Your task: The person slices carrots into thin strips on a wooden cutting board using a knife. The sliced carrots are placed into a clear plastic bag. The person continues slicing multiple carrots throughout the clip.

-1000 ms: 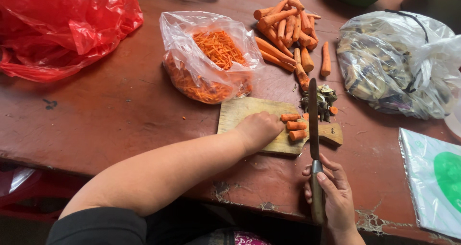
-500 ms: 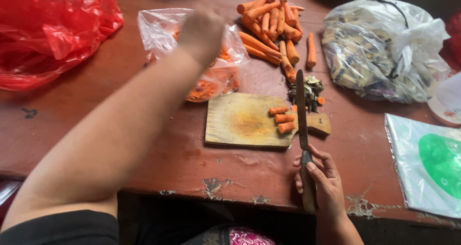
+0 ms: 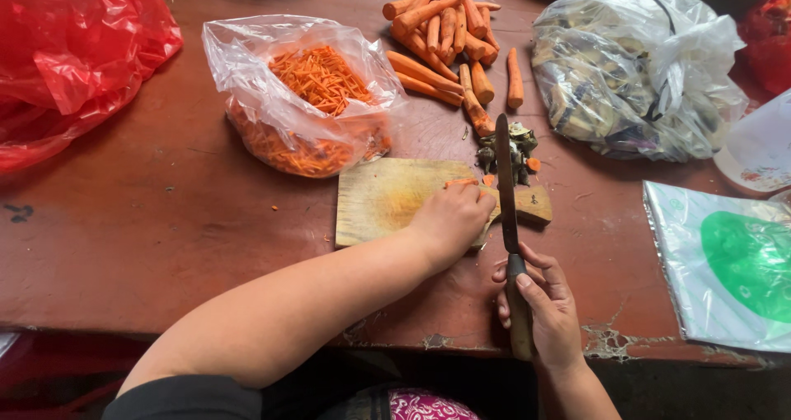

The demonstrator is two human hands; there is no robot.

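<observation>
A brown table (image 3: 165, 222) is bearing everything, with the wooden board (image 3: 383, 202) near its front edge. Left of the board and well apart, a red bag (image 3: 74, 49) is lying crumpled; behind the board, a clear bag of shredded carrot (image 3: 305, 99) is sitting open, and right of that a pile of whole carrots (image 3: 449, 33). The left hand (image 3: 449, 218) is resting on the board, fingers curled together over carrot pieces (image 3: 461, 183). The right hand (image 3: 548, 309), in front of the board, is clamping its fingers around the handle of a knife (image 3: 507, 198), whose blade is lying across the board's right end.
</observation>
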